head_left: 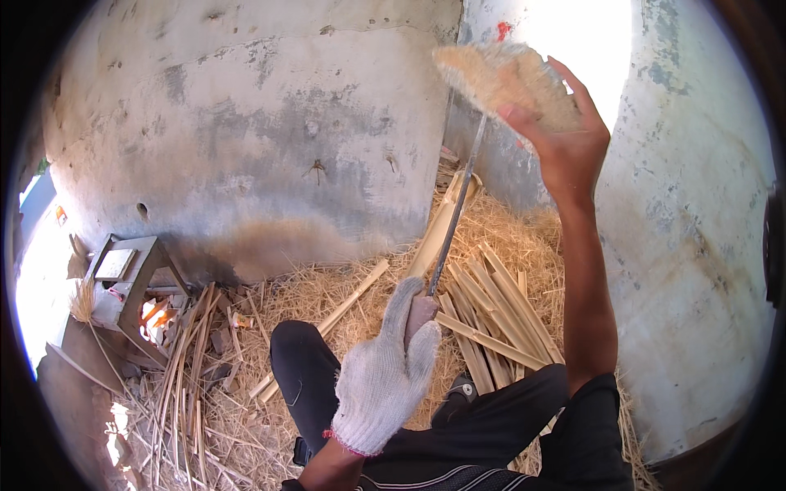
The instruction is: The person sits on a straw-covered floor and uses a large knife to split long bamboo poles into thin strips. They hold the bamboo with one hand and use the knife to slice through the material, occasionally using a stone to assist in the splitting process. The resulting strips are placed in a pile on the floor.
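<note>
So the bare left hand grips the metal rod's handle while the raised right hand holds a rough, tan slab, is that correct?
Not quite: the left hand wears a pale knitted glove, as the head view shows. It does grip the handle of the metal rod, and the raised right hand holds the rough, tan slab.

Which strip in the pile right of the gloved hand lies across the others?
The pale strip beginning just right of the gloved left hand: it slants flatter, crossing over the steeper strips.
</note>
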Demonstrator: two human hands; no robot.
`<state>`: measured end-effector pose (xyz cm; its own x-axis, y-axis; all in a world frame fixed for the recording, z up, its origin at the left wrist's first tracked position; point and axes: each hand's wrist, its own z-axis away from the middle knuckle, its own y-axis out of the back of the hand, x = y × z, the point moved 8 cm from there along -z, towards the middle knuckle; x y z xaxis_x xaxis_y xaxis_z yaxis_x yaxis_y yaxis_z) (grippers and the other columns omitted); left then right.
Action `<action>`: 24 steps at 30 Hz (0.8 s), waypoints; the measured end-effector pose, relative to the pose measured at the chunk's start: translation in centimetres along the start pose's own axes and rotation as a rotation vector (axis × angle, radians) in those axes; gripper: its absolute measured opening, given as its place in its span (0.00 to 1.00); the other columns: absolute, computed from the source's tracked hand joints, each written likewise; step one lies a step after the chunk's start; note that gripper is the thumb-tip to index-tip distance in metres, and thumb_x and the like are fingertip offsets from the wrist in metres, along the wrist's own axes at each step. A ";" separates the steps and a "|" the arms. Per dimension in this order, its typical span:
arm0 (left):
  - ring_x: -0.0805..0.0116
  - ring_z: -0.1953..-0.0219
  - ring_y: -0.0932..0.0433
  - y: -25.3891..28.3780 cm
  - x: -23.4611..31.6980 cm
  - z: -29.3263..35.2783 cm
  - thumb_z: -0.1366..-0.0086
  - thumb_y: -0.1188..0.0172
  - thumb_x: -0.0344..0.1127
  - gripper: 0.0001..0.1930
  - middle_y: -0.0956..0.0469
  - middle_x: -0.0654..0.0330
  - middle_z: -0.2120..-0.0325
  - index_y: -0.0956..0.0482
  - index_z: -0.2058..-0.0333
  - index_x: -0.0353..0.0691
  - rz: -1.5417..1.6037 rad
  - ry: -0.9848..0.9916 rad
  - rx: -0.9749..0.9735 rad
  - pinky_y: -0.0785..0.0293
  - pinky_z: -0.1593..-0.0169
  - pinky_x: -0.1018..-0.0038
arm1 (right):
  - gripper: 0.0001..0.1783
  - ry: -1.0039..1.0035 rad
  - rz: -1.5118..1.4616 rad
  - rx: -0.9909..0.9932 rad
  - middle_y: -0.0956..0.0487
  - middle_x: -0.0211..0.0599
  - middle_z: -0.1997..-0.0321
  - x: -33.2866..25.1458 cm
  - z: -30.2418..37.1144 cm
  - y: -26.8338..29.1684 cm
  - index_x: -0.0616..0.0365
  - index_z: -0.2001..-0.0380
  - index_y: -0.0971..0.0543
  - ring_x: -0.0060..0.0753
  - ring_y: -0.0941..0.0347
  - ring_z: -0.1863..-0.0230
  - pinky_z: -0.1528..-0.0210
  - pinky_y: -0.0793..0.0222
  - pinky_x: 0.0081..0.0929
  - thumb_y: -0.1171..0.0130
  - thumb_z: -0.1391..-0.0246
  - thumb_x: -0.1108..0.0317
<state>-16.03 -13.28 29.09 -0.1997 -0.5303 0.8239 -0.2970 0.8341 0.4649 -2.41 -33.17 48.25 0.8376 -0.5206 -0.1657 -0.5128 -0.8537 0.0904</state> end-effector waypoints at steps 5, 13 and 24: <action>0.52 0.65 0.14 0.9 -1.0 -0.2 0.29 0.44 0.41 0.23 0.16 0.49 0.67 0.31 0.39 0.39 -0.047 -0.049 0.032 0.21 0.61 0.66 | 0.38 0.256 -0.274 0.390 0.21 0.53 0.49 -4.2 -2.4 3.6 0.63 0.37 0.31 0.45 0.19 0.51 0.62 0.13 0.35 0.27 0.51 0.70; 0.49 0.76 0.16 -0.1 -1.0 -1.0 0.29 0.43 0.45 0.26 0.17 0.49 0.74 0.32 0.38 0.40 -0.080 -0.166 0.050 0.21 0.73 0.63 | 0.43 0.137 0.213 -0.207 0.17 0.54 0.53 0.7 1.0 -3.2 0.68 0.43 0.27 0.43 0.18 0.51 0.51 0.20 0.32 0.20 0.58 0.54; 0.55 0.64 0.13 3.4 -1.3 1.0 0.29 0.43 0.41 0.26 0.14 0.50 0.64 0.33 0.37 0.38 0.119 0.066 -0.061 0.19 0.61 0.67 | 0.51 -0.259 0.214 -0.405 0.19 0.51 0.51 1.7 0.1 -1.5 0.60 0.40 0.31 0.42 0.19 0.53 0.48 0.24 0.35 0.22 0.62 0.43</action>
<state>-17.70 -9.89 29.25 -0.1679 -0.4178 0.8929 -0.2175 0.8991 0.3798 -0.22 -32.79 47.71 0.6213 -0.7084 -0.3349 -0.5105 -0.6902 0.5129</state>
